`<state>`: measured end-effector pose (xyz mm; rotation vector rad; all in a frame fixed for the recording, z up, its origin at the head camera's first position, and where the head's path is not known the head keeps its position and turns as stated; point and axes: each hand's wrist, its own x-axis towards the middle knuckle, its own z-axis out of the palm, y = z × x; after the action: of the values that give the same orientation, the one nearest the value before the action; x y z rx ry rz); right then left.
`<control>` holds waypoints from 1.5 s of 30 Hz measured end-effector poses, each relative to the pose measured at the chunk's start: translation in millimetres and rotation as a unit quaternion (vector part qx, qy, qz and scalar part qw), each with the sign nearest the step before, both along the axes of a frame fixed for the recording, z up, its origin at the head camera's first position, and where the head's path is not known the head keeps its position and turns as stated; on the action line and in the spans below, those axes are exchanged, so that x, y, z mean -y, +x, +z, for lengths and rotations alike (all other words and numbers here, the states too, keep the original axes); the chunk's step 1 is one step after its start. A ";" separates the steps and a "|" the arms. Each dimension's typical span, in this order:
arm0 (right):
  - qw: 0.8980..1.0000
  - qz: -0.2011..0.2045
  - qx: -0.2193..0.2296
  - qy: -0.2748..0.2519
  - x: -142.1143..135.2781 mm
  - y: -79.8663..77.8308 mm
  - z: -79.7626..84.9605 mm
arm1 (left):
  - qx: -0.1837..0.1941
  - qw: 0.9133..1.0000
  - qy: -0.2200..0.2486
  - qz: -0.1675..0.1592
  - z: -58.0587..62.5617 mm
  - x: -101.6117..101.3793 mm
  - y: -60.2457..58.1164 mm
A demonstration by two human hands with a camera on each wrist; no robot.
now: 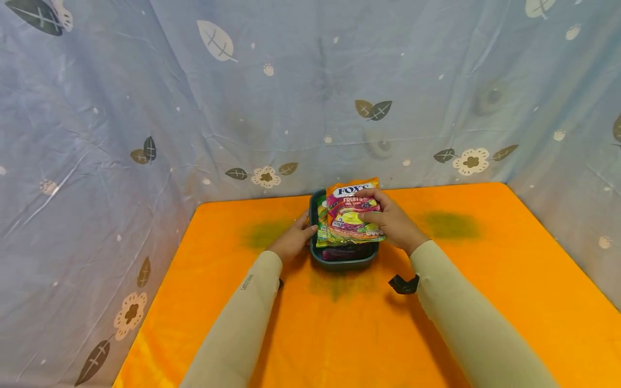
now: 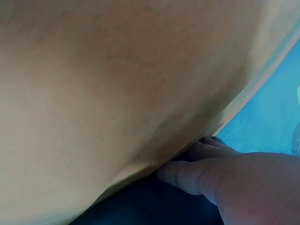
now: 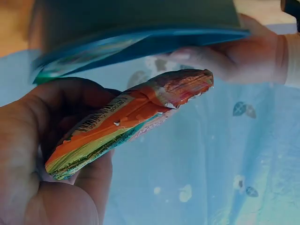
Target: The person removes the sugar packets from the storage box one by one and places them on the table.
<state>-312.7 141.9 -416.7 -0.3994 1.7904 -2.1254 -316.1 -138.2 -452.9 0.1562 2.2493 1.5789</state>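
Observation:
A dark, rounded plastic basin stands on the orange table in the head view. My left hand holds its left side, with the thumb at the rim. Over the basin, my right hand grips an orange and pink Fox's fruit candy bag by its right side. The right wrist view shows this candy bag edge-on between thumb and fingers, apart from the basin. Inside the basin lie a green candy bag, partly covered, and a dark purple packet near the front.
An orange cloth with greenish patches covers the table. Grey-blue curtains with leaf and flower prints hang behind it and at both sides. A black wrist device sticks out beside the right sleeve.

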 end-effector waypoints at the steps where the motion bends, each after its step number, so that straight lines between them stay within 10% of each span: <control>1: 1.000 -0.003 -0.003 0.000 -2.6 -1.1 1.7 | 0.000 1.000 0.000 0.001 0.1 0.5 0.2; 26: 0.981 -0.127 0.004 0.146 -93.2 -27.7 -4.9 | -0.010 0.999 -0.033 0.006 0.3 -0.8 -0.2; 45: 0.961 -0.071 -0.019 0.266 -99.3 -36.2 -29.2 | -0.015 0.999 -0.038 0.006 -6.0 -0.4 -0.5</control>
<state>-348.9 241.2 -445.9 -0.1745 2.3690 -1.6225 -316.6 -137.8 -458.8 0.1485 2.3334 1.5045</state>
